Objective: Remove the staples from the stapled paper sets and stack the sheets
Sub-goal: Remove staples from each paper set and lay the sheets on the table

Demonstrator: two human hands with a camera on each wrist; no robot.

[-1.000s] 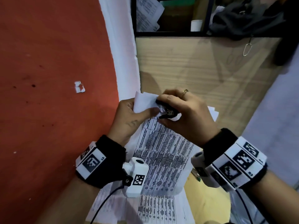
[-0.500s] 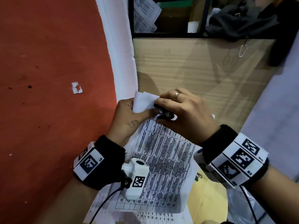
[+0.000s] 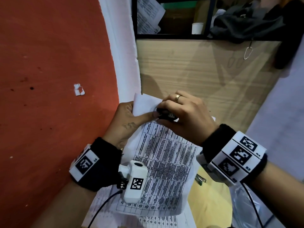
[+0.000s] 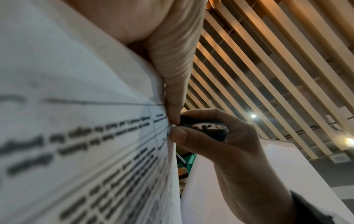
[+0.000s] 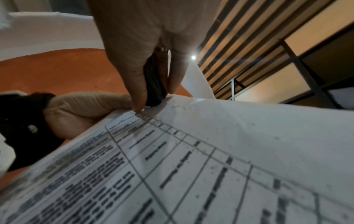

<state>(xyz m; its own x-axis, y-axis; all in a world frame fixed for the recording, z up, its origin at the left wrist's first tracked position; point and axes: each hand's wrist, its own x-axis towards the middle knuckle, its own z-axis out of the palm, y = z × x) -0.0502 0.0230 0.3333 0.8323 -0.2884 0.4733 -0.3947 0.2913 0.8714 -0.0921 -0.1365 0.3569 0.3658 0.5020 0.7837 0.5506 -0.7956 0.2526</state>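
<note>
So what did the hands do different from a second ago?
Very little. The right hand still grips the black staple remover at the paper set's top corner, now pressed closer to the left hand thumb. The left hand keeps pinching that corner.

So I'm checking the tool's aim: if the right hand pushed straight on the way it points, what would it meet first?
Probably the left thumb, pinching the paper set at its corner; the staple remover in the right hand already meets that corner.
</note>
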